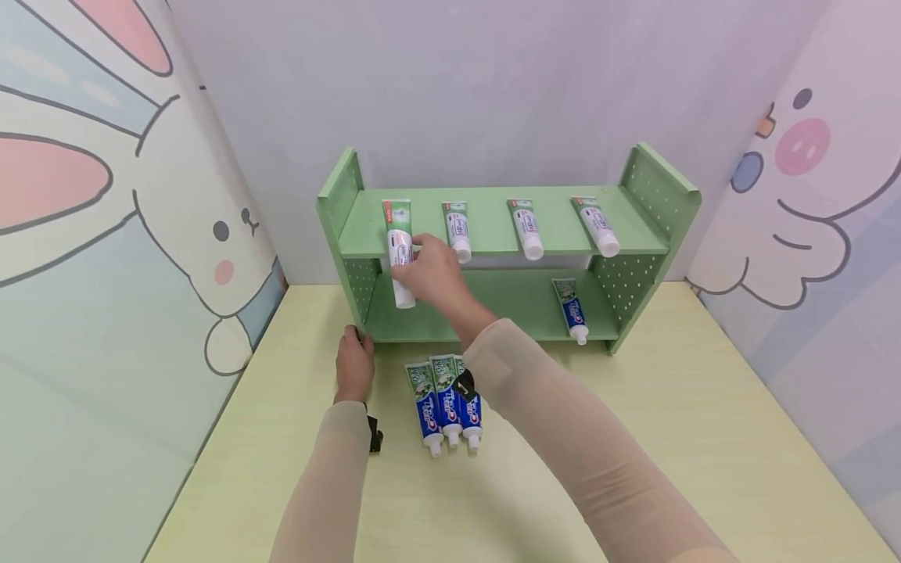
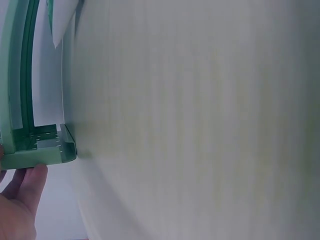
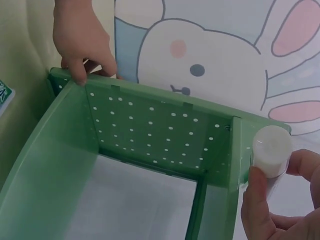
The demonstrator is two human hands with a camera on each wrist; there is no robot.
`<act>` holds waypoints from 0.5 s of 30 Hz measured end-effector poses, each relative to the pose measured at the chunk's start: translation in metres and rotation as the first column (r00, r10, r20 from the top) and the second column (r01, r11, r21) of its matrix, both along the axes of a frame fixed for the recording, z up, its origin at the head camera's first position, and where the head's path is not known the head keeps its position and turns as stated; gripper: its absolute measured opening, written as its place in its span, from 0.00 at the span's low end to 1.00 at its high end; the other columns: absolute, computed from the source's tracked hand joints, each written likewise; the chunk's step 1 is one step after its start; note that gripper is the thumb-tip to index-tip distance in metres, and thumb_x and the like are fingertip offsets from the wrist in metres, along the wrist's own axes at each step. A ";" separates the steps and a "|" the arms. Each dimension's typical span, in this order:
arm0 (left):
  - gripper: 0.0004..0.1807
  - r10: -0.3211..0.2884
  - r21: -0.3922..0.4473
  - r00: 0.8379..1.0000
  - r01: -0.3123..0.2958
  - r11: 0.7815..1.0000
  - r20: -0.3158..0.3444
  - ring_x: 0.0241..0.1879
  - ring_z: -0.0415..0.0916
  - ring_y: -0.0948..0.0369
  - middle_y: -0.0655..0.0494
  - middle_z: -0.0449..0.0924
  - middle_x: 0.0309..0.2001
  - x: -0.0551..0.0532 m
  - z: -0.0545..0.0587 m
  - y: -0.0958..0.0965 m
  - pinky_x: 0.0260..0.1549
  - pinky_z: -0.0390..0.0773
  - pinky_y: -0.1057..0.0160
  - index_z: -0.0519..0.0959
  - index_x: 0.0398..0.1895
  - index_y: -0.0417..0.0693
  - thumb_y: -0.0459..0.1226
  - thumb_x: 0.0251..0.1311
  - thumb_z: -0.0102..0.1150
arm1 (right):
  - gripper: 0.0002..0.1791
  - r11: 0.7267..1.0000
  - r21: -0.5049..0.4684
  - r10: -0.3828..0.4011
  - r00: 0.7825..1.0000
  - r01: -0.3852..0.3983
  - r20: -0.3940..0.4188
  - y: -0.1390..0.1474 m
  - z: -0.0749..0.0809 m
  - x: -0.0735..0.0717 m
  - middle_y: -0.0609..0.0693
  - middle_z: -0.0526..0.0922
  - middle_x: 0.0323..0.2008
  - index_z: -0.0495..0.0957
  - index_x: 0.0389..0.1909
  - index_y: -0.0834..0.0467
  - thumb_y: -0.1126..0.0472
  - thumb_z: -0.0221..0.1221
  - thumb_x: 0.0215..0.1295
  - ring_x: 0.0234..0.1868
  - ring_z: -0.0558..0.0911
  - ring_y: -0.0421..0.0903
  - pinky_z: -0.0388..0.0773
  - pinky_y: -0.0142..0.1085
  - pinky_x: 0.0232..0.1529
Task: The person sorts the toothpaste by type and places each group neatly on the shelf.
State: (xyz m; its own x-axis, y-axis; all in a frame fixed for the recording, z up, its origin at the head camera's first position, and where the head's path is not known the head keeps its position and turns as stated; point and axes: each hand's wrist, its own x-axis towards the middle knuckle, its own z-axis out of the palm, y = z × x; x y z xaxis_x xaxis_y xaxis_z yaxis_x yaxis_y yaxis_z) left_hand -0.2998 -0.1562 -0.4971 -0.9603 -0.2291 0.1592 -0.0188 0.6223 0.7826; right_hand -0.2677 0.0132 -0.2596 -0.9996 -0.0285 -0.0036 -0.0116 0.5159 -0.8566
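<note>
My right hand (image 1: 438, 275) holds a white and green toothpaste tube (image 1: 398, 223) by its lower half, cap toward me, at the left end of the upper tier. In the right wrist view its white cap (image 3: 272, 149) shows between thumb and fingers. My left hand (image 1: 354, 366) grips the lower left front corner of the green two-tier shelf (image 1: 486, 301). The right wrist view shows that hand's (image 3: 82, 42) thumb and fingers on either side of the panel edge. Three matching white and green tubes (image 1: 458, 228) lie spaced along the upper tier, caps forward.
One blue and green toothpaste tube (image 1: 570, 306) lies at the right of the lower tier. Three more blue tubes (image 1: 425, 407) lie side by side on the pale table (image 1: 563, 438) in front of the shelf, partly under my right forearm. Cartoon-printed curtains (image 1: 479, 94) surround the table.
</note>
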 end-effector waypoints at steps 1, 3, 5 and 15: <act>0.15 0.002 0.002 1.000 -0.002 1.000 0.006 0.42 0.72 0.46 0.40 0.70 0.44 0.000 0.000 0.000 0.40 0.73 0.49 0.64 0.56 0.36 0.38 0.75 0.43 | 0.34 1.000 0.004 -0.004 1.000 0.004 -0.003 -0.001 0.000 -0.002 0.53 0.79 0.47 0.66 0.68 0.59 0.64 0.65 0.60 0.40 0.80 0.46 0.79 0.33 0.29; 0.15 0.006 0.004 1.000 -0.006 1.000 0.013 0.42 0.72 0.46 0.40 0.70 0.44 -0.001 0.000 0.000 0.41 0.73 0.48 0.64 0.56 0.36 0.38 0.75 0.43 | 0.35 1.000 0.006 -0.012 1.000 0.012 -0.006 -0.002 0.000 -0.005 0.53 0.79 0.46 0.66 0.68 0.58 0.64 0.65 0.60 0.40 0.80 0.46 0.79 0.33 0.28; 0.15 0.007 0.007 1.000 -0.008 1.000 0.012 0.42 0.72 0.46 0.41 0.70 0.44 -0.001 0.000 0.000 0.41 0.73 0.49 0.64 0.56 0.36 0.38 0.75 0.43 | 0.35 1.000 0.010 -0.017 1.000 0.017 -0.007 -0.003 0.001 -0.008 0.53 0.80 0.45 0.66 0.68 0.59 0.64 0.65 0.60 0.40 0.81 0.45 0.79 0.32 0.28; 0.15 0.005 0.017 1.000 -0.005 1.000 -0.017 0.40 0.73 0.45 0.40 0.70 0.44 0.001 0.001 0.002 0.39 0.72 0.48 0.64 0.55 0.36 0.38 0.75 0.44 | 0.33 0.998 -0.001 -0.070 0.997 0.070 -0.037 -0.005 0.004 -0.020 0.52 0.80 0.40 0.68 0.68 0.58 0.64 0.65 0.61 0.35 0.81 0.44 0.78 0.31 0.27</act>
State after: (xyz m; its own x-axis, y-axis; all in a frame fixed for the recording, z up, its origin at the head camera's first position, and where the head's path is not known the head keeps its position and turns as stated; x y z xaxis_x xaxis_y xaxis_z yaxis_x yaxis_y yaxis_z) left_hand -0.2993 -0.1542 -0.4964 -0.9564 -0.2368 0.1711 -0.0088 0.6087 0.7934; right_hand -0.2875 0.0081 -0.2560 -0.9986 0.0411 0.0334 -0.0074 0.5169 -0.8560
